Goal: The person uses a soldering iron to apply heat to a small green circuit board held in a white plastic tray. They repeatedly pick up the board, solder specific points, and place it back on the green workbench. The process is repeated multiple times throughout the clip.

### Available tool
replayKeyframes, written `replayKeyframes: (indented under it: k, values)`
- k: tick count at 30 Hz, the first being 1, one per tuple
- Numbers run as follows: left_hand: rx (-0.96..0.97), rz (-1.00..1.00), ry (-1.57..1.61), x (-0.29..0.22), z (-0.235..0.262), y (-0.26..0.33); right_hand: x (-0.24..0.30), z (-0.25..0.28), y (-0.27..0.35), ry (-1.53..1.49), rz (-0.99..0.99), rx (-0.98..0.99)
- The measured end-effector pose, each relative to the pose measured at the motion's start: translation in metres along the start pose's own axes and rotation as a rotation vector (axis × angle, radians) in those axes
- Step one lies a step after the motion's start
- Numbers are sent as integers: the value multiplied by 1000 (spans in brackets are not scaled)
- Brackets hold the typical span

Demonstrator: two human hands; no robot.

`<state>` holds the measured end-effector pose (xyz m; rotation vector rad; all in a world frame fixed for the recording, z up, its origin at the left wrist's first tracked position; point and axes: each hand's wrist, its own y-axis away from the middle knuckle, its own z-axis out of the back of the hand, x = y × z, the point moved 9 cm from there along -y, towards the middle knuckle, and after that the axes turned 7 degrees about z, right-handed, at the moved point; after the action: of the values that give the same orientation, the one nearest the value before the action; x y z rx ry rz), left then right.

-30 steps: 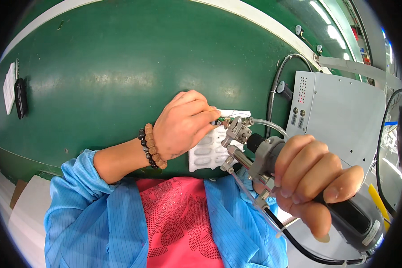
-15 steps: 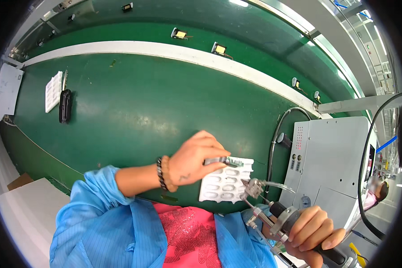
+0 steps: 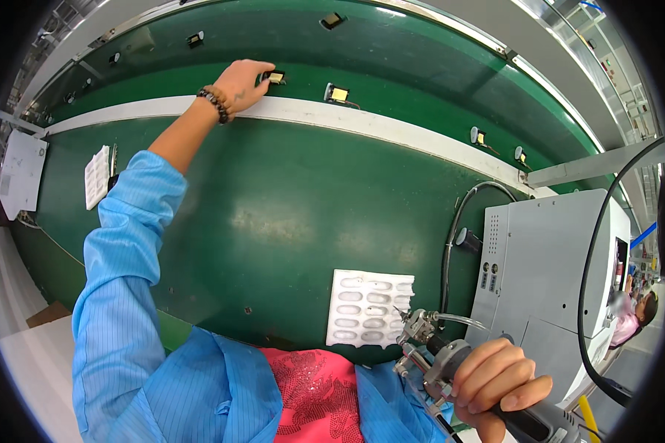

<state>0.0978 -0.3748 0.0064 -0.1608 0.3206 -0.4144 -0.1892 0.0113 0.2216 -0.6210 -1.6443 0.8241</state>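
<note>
My left arm stretches forward over the bench, and my left hand (image 3: 241,86) is at the green strip beyond the white rail. Its fingers are closed on the left edge of a small black part with a yellow square (image 3: 276,77). At the lower right, my right hand (image 3: 499,380) is wrapped round the dark grip of a hand-held tool (image 3: 451,362). The tool has a metal head and a clear hose. Its tip lies beside the right edge of a white moulded tray (image 3: 370,310) with rows of oval pockets.
A grey machine box (image 3: 536,266) stands on the right, with a black cable (image 3: 451,244) curving beside it. More black parts, one with a yellow square (image 3: 338,94), sit along the strip. A second white tray (image 3: 97,178) lies far left. A person (image 3: 628,321) sits beyond the machine.
My left hand has left the near white tray with its small grey-green piece and reached forward-left to the strip. Parts on the strip have shifted left. My right hand still grips the tool.
</note>
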Motion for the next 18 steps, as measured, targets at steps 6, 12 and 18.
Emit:
replayKeyframes:
  k: [6, 12, 18]
  values:
    - [-103, 17, 63, 12, 2, -9, -4, -4, -5, 10, -35, 21]
    - [-200, 91, 573, -80, 47, 64, 2, 9, 5, -6, 8, -71]
    - [57, -308, 752, -249, 40, 208, 7, 10, 12, -31, 7, -127]
